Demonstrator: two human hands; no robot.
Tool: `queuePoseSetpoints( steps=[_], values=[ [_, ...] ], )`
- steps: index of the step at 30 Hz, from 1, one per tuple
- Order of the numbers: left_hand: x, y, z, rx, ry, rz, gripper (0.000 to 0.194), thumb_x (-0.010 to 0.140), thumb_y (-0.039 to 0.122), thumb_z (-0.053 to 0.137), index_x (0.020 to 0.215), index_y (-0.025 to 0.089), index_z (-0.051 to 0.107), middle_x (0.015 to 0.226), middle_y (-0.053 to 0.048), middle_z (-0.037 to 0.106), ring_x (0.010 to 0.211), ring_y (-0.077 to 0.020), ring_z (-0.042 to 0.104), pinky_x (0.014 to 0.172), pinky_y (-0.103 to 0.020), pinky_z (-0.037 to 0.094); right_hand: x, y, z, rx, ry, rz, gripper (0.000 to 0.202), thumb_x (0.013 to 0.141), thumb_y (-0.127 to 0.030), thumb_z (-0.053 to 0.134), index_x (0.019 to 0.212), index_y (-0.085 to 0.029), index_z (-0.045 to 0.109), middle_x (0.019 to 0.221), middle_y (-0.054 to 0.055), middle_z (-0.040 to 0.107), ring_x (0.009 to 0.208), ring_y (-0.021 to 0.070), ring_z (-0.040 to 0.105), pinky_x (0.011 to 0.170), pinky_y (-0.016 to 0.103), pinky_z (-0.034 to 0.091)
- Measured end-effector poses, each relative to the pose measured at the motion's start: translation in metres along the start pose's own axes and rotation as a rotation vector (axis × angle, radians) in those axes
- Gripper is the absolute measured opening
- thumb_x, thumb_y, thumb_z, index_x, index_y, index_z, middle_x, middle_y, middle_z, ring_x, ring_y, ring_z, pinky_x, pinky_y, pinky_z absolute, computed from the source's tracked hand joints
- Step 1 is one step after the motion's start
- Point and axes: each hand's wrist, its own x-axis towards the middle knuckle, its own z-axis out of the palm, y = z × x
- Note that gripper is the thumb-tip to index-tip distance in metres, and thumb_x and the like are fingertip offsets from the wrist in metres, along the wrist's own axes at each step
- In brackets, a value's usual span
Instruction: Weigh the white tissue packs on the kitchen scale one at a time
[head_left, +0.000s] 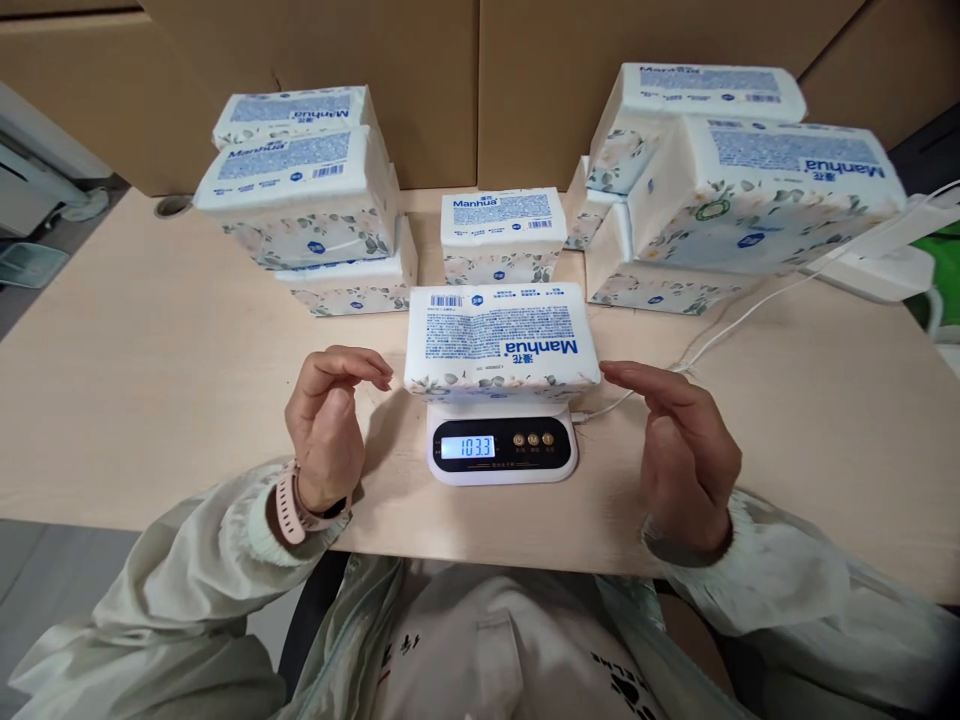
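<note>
A white pack of tissues (502,335) with blue print and a floral edge lies across the digital scale (502,470), hiding most of its platform. The lit display (468,447) reads about 103.3. My left hand (326,425) is just left of the pack, fingers stretched toward it with a gap between. On the other side, my right hand (682,445) points its extended fingers at the pack's right end; the fingertips are very close, and I cannot tell if they touch. Neither hand holds anything.
Tissue packs are stacked at the back left (292,190) and back right (757,200). A single pack (502,230) stands behind the scale. A white cable (720,335) runs from the scale to the right. Cardboard boxes (420,90) line the table's (180,400) far side.
</note>
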Motion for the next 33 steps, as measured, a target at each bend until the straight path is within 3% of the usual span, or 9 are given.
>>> queuePoseSetpoints(
  steps=[5,11,25,33],
  values=[
    [-0.0012,-0.0061,-0.0041,-0.014,-0.050,0.033,0.023,0.099,0.043,0.072,0.094,0.022,0.079,0.086,-0.008,0.072,0.078,-0.0196,0.066,0.073,-0.034,0.055,-0.0001,0.0010,0.0032,-0.022,0.028,-0.082,0.038,0.106,-0.035,0.056,0.140,-0.042,0.071,0.138,0.001,0.077,0.134,0.0325,0.069,0.119,0.060,0.053],
    [-0.0005,-0.0061,-0.0028,-0.061,-0.049,0.012,0.027,0.102,0.042,0.068,0.093,0.019,0.079,0.086,-0.008,0.072,0.082,-0.0188,0.068,0.071,-0.030,0.055,-0.0002,-0.0011,0.0019,-0.036,0.013,-0.066,0.037,0.106,-0.036,0.055,0.139,-0.045,0.071,0.138,0.000,0.077,0.135,0.0346,0.069,0.120,0.064,0.053],
    [-0.0013,-0.0108,-0.0039,-0.044,-0.035,-0.036,0.026,0.099,0.045,0.074,0.089,0.021,0.079,0.086,-0.008,0.071,0.075,-0.0182,0.065,0.069,-0.032,0.055,-0.0013,-0.0014,0.0033,-0.064,0.022,-0.038,0.033,0.106,-0.038,0.060,0.137,-0.041,0.072,0.136,0.001,0.078,0.131,0.0291,0.070,0.115,0.053,0.056],
    [-0.0007,-0.0075,-0.0052,-0.024,-0.042,-0.057,0.028,0.099,0.048,0.074,0.089,0.022,0.078,0.088,-0.008,0.072,0.075,-0.0189,0.066,0.069,-0.034,0.055,-0.0011,-0.0064,0.0032,-0.092,0.019,-0.022,0.031,0.106,-0.038,0.061,0.135,-0.038,0.073,0.134,0.004,0.079,0.129,0.0310,0.072,0.113,0.057,0.056]
  ],
)
